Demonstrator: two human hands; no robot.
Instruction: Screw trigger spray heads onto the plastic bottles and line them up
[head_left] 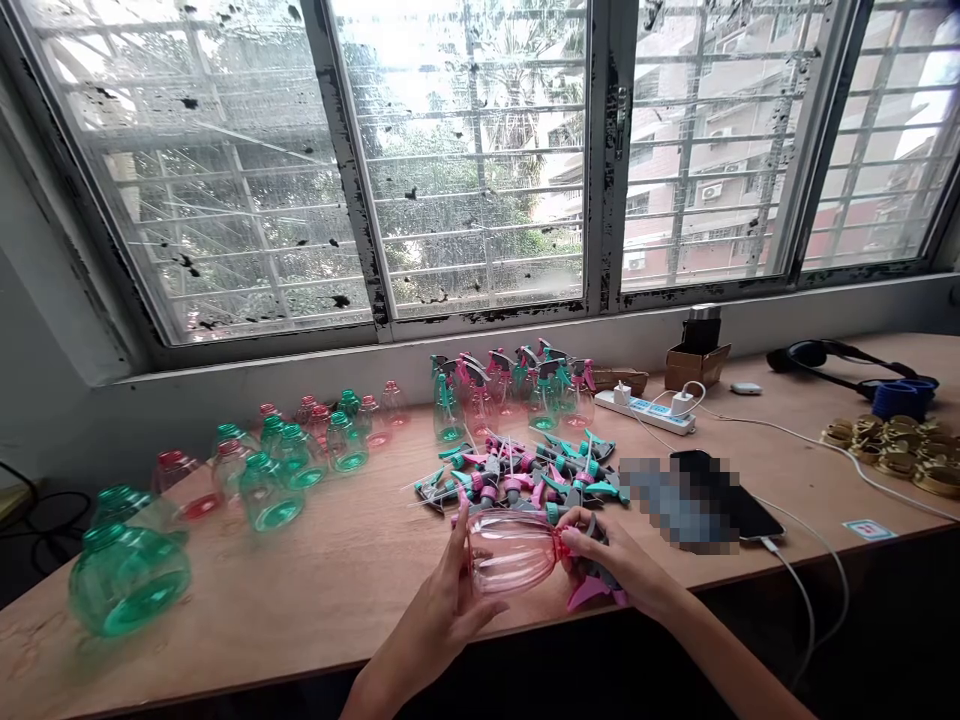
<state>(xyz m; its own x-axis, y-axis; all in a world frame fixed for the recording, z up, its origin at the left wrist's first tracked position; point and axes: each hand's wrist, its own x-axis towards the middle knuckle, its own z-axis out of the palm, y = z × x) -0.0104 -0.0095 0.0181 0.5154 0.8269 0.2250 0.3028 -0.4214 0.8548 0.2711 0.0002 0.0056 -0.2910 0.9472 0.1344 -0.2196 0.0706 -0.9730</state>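
A clear pink bottle [514,552] lies on its side between my hands, above the table's front edge. My left hand [450,590] holds its base end. At the neck, on the right, the fingers of my right hand [600,555] are closed around a pink and grey spray head [596,590] against the bottle. How far the head is screwed on is hidden by the fingers. Just behind the bottle lies a pile of loose pink, green and grey spray heads [517,470].
Green bottles [131,585] and pink bottles [201,490] without heads stand at the left. Bottles with spray heads [544,400] stand by the window. Rightward are a power strip [652,412], a phone [720,495] with cable, headphones [825,352] and gold rings [900,450].
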